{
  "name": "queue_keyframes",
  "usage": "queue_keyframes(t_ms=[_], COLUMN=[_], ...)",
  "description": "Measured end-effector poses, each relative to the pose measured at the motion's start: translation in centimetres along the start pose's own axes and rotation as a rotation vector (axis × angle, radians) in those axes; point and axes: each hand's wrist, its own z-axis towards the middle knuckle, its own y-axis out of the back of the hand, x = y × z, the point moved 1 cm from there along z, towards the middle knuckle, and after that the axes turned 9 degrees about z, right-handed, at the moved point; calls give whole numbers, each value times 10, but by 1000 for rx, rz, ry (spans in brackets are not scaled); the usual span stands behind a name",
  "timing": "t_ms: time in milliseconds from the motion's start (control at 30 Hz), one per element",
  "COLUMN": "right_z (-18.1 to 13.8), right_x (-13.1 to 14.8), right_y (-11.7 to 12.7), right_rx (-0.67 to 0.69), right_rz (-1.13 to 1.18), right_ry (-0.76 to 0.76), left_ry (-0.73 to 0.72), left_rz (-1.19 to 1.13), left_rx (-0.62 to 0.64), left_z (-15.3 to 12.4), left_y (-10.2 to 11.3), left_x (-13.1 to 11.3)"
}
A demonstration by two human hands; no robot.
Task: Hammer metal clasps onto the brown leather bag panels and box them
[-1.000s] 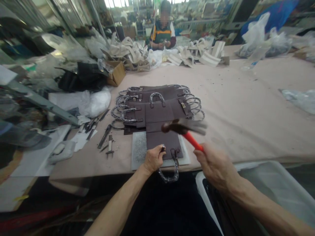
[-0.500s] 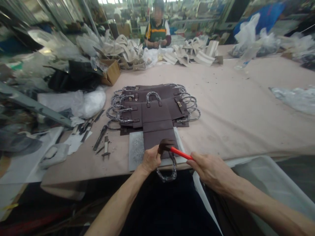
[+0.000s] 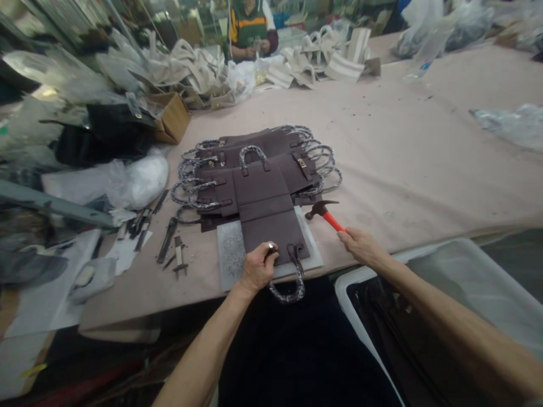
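My right hand (image 3: 360, 244) grips a claw hammer (image 3: 333, 220) by its red handle, the dark head raised beside the work slab. My left hand (image 3: 258, 268) is closed around a short metal punch (image 3: 271, 247), whose shiny top pokes up from the fist; its lower end is hidden. Beneath that fist lies the near end of a dark brown bag panel (image 3: 271, 232), flat on a pale stone slab (image 3: 231, 249). A plastic-wrapped handle (image 3: 288, 297) on this panel hangs over the table edge.
More brown bag panels (image 3: 212, 195) with wrapped handles are stacked behind. Hand tools (image 3: 167, 240) lie to the left. A cardboard box (image 3: 173, 118) and plastic bags stand at the back left. A white bin (image 3: 352, 277) sits at lower right. Across the table is a person (image 3: 252, 34).
The hammer has gone from over my left fist out to the right, baring the punch top. My view has tilted down and shifted slightly right. The panel still lies on the slab.
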Motion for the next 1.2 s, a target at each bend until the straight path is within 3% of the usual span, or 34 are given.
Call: queue_keyframes(t_ms=[67,133,267,333,400,700,933,1100,1200], right_z=[9,13,7,3,1,5,4,4,4], right_x=[-7,-1,38,58,71,71,74,73,73], right_y=[-7,-16,-44,-62,-76,-87,-88,-88,-88], right_rx=[-55,-137,-270,-202,-122,-78,-71,-56,-53], right_rz=[-34,-42,132,223,247,272,273,267,274], right_ry=[-24,50,550,740,813,815,786,773,770], left_ry=[15,29,34,34,32,-24,170,42,172], left_rz=[-4,-5,-1,19,40,92,49,43,55], left_rx=[13,24,37,51,51,-11,-84,-42,-80], left_z=[1,3,7,7,6,3,-1,-6,-6], left_y=[4,9,20,23,24,15,14,15,16], left_x=[-4,-7,-11,-11,-10,-12,-9,-6,-6])
